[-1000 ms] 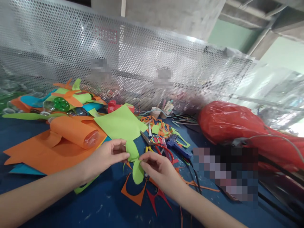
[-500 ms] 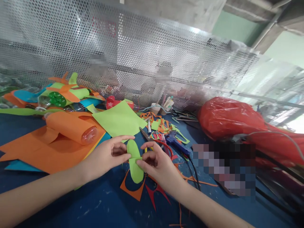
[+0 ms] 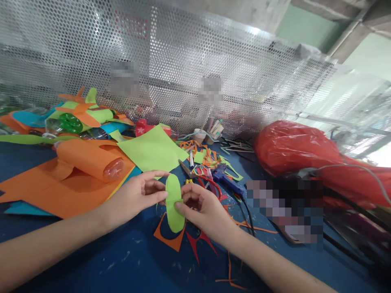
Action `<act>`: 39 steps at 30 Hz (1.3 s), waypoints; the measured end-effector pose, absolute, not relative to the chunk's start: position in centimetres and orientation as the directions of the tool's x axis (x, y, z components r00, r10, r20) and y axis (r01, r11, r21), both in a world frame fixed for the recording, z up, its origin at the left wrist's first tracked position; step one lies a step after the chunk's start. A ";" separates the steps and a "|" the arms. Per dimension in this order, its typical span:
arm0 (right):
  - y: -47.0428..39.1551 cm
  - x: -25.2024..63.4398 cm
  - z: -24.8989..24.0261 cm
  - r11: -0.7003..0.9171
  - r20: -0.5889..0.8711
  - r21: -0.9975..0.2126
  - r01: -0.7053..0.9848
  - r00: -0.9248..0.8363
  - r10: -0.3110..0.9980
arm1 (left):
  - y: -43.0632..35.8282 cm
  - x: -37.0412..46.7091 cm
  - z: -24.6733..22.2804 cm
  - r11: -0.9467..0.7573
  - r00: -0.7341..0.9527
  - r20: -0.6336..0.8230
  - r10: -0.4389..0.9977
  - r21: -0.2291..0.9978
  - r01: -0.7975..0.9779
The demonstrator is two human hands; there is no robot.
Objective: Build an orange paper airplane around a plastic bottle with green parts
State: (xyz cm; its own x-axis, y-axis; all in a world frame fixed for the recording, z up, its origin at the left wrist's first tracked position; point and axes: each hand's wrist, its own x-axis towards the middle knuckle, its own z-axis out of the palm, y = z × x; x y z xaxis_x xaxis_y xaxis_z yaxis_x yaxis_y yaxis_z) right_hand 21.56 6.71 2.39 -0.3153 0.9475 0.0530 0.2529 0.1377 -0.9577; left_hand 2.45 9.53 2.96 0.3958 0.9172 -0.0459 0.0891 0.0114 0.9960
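Observation:
Between my hands is a light green oval of paper [image 3: 175,217], held upright, with a crosswise seam or edge near its middle. My left hand [image 3: 139,198] pinches its left edge between thumb and fingers. At the right edge, my right hand [image 3: 203,205] grips it near the seam, thumb in front and the other fingers curled behind. Below the oval lies an orange paper scrap [image 3: 168,241] with a rounded cut-out, beside a red paper scrap [image 3: 194,244]. Red-handled scissors [image 3: 217,188] lie just beyond my right hand, partly hidden.
A bottle wrapped in orange paper [image 3: 87,160] rests on orange sheets [image 3: 79,199] at left. Behind my hands is a green sheet [image 3: 152,148]. A blue glue gun [image 3: 227,181] with a black cord lies right, before a red plastic bag [image 3: 296,148]. Perforated metal [image 3: 183,49] stands behind.
The green paper has turned and straightened: the two angled halves now line up as one oval. Both hands keep hold of it and have hardly moved. The view has shifted slightly.

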 end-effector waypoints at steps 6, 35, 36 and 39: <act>6.7 21.6 2.4 0.137 0.052 -0.955 0.261 -0.308 0.950 | 9.5 2.5 2.5 0.027 0.414 -0.041 0.910 0.999 0.040; 6.9 21.6 2.4 0.107 0.034 -0.963 0.245 -0.286 0.958 | 9.3 2.4 2.4 0.043 0.495 -0.078 0.865 0.996 0.082; 6.9 21.6 2.4 0.105 0.031 -0.963 0.246 -0.286 0.958 | 9.2 2.4 2.5 0.039 0.491 -0.078 0.868 0.995 0.090; 6.9 21.7 2.4 0.091 0.014 -0.961 0.262 -0.281 0.960 | 9.2 2.4 2.4 0.021 0.488 -0.064 0.870 0.995 0.094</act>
